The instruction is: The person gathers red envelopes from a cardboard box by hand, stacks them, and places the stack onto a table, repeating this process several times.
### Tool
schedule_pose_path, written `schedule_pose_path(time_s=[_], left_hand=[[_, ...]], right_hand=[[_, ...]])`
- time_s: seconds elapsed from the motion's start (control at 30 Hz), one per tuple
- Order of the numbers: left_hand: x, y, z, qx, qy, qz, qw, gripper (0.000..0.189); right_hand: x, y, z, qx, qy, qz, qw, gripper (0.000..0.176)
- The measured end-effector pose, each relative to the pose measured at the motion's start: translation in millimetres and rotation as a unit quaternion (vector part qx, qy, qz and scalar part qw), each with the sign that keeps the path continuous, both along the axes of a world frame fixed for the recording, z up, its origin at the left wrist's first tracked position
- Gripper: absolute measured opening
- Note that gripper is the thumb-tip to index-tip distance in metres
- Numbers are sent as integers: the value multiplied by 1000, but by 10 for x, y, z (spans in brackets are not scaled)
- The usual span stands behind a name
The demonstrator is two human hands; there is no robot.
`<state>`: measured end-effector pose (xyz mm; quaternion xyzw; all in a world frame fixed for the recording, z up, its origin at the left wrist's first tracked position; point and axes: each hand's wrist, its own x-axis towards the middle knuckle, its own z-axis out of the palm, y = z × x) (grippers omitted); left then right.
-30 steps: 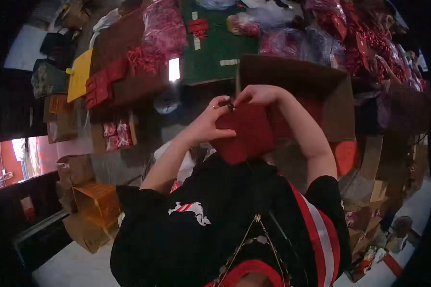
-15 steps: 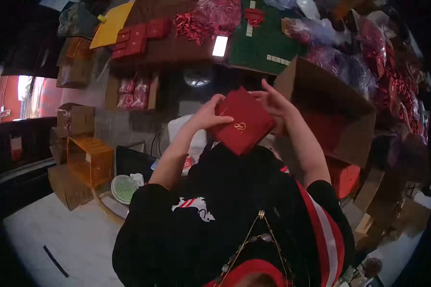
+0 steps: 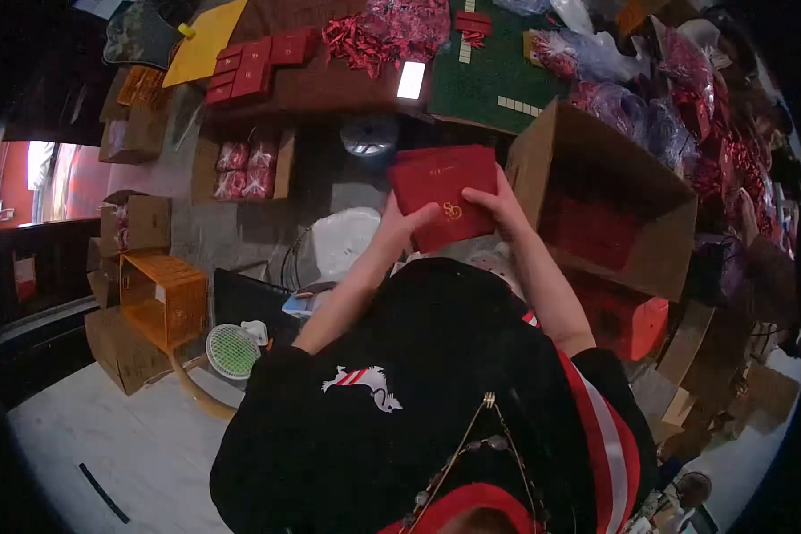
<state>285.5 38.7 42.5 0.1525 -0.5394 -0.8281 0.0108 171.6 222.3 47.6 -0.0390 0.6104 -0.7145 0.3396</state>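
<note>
Both hands grip a stack of flat red pouches or folders [image 3: 440, 182] with a gold emblem on the top one. My left hand [image 3: 397, 222] holds the left edge, its thumb lying on the front. On the right edge, my right hand [image 3: 502, 207] has its thumb near the emblem, and its other fingers are hidden behind. The stack is in front of my chest, its edges slightly fanned at the top. Just right of it stands an open cardboard box [image 3: 659, 236] with red material [image 3: 592, 231] inside.
On the table ahead lie red packets [image 3: 254, 69], a heap of red ribbons [image 3: 360, 44] and a lit phone [image 3: 410, 80]. A small box of wrapped red bundles [image 3: 260, 169] stands below. Plastic bags [image 3: 610, 107] pile up at right, near another person's hand [image 3: 749, 214].
The stack has turned from a diagonal tilt to nearly upright. My right hand, spread behind it before, now grips its right edge. Another person's arm has appeared at far right.
</note>
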Motion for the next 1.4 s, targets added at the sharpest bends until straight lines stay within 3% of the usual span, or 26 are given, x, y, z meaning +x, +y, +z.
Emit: schedule_pose_path(time_s=[0.03,0.1,0.23,0.27,0.33,0.37,0.4,0.47,0.53,0.6,0.63,0.7,0.73,0.77,0.83,0.87,0.9,0.97,1.0,1.07,1.1,1.13,1.2,1.3,1.4], left_hand=[[15,78,34,-95,-1,24,995,67],[22,104,-18,-53,12,58,997,71],[95,57,-23,-131,22,93,987,65],[114,22,38,-129,14,76,989,65],[101,-145,-108,-187,-6,43,981,65],[118,-208,-12,-136,-35,18,990,69],[146,-260,95,-86,-62,-4,994,72],[198,-305,-188,-138,-63,-63,986,88],[216,-211,-232,-87,-56,-91,990,89],[175,-256,-310,-82,-41,-121,988,89],[109,-283,-390,-133,-14,-128,983,85],[-62,-330,-89,11,-70,-136,988,80],[-149,-339,-49,-11,-148,-89,985,79],[-249,-383,-253,-12,-148,-80,986,79],[-440,-483,-840,-127,-114,-97,981,75],[-519,-516,-478,-94,-125,-66,986,71],[-564,-561,-488,-99,-130,-60,985,71],[-631,-692,-491,-54,-154,-5,987,66],[-646,-766,-491,-57,-139,9,989,61],[-661,-918,-352,-50,-192,53,979,61],[-647,-996,-407,-94,-201,76,972,58],[-666,-1011,-225,-10,-189,113,975,56],[-639,-1121,-282,-28,-185,155,970,53],[-750,-1197,-277,5,-190,180,965,51],[-954,-1196,-200,22,-199,174,964,52]], right_hand=[[92,-30,-9,14,18,-4,1000,95],[225,-55,6,14,64,13,998,98],[356,-134,-100,-58,23,-40,997,94],[369,-115,-131,13,51,-26,998,92],[297,-75,-202,49,35,-12,998,84],[223,-56,-96,9,53,33,998,77],[142,-44,-224,38,78,-15,996,69],[24,-191,-257,35,21,-73,996,50],[-67,-94,-628,152,14,60,986,33],[-69,-67,-764,98,32,58,993,29],[-100,-143,-456,171,37,77,982,29],[-204,-177,-478,189,93,61,976,29],[-269,-189,-665,168,39,10,985,28],[-335,-242,-705,165,41,19,985,28],[-476,-372,-752,108,7,-61,992,30],[-594,-447,-894,54,-58,-42,996,40],[-652,-465,-1012,49,-62,-35,996,40],[-662,-681,-872,-43,-261,-103,959,56],[-694,-705,-1068,-80,-261,-48,961,65],[-715,-846,-692,17,-209,69,975,65],[-738,-868,-828,8,-209,118,971,65],[-782,-894,-820,8,-220,181,958,75],[-856,-932,-760,21,-199,273,941,89],[-878,-1016,-1110,-2,-137,299,944,80],[-1049,-1087,-848,15,-111,290,951,76]])
